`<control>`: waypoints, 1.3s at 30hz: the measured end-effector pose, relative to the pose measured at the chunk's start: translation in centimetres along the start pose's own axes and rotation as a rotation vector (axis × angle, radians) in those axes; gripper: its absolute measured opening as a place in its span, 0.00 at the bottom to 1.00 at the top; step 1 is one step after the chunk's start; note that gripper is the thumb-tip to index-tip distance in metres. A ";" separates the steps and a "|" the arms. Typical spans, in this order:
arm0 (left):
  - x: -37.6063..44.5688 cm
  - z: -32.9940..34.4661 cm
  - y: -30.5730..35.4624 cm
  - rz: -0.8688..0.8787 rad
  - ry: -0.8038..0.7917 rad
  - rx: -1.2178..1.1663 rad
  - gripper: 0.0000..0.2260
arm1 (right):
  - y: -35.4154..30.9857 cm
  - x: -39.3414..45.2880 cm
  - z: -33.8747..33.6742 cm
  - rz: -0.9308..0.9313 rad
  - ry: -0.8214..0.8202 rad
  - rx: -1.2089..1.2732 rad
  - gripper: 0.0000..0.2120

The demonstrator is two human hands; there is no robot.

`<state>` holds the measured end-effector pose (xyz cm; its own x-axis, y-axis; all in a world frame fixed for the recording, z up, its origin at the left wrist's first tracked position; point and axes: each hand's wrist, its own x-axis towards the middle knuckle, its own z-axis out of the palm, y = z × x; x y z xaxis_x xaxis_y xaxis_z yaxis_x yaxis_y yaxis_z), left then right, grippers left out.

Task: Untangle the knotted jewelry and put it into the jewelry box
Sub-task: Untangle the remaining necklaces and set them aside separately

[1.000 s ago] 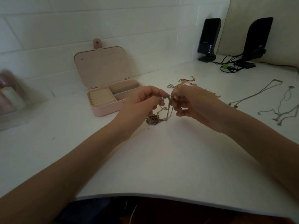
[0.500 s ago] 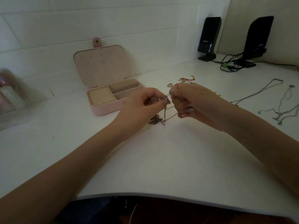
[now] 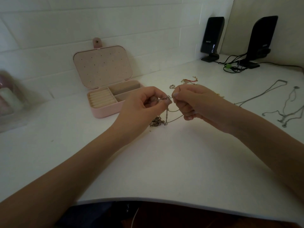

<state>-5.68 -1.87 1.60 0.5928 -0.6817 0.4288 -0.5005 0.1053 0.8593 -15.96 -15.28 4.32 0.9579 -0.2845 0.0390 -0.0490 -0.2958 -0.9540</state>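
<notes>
On the desk (image 3: 164, 162), the open jewelry box (image 3: 105, 111) shows nothing in its visible compartments. The left hand (image 3: 141, 104) and right hand (image 3: 195, 102) have drawn closer, each grip pinching the knotted chains (image 3: 166, 116), whose tail trails onto the desk: untangling continues

My desk (image 3: 164, 162) is white, its near edge curving in front of me. On it, at the back left, sits my pink jewelry box (image 3: 105, 111), lid propped open against the wall. A heap of tangled chain (image 3: 156, 123) rests on the desk near the middle. Behind it lie a small ring (image 3: 172, 86) and a red-and-gold bracelet (image 3: 189, 81). Off to my right, thin silver necklaces (image 3: 286, 109) are spread out. In the far right corner stand two black speakers (image 3: 212, 37), their cables (image 3: 233, 67) bunched between them. A blurred pinkish object (image 3: 8, 99) stands at far left.
</notes>
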 end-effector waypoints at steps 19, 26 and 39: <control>-0.5 -0.2 0.8 0.058 -0.001 0.118 0.05 | -0.4 0.0 -0.1 0.025 -0.033 -0.037 0.14; -0.5 -0.2 1.2 0.029 -0.019 0.079 0.06 | -0.6 -0.1 -0.3 0.024 -0.042 -0.008 0.17; -0.3 -0.3 1.9 -0.119 -0.089 -0.078 0.06 | 0.1 0.3 -0.9 -0.211 0.099 -0.042 0.18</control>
<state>-6.62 -1.24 3.14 0.5849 -0.7540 0.2989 -0.3773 0.0733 0.9232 -15.91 -16.25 4.55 0.9157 -0.2997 0.2676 0.1359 -0.3958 -0.9082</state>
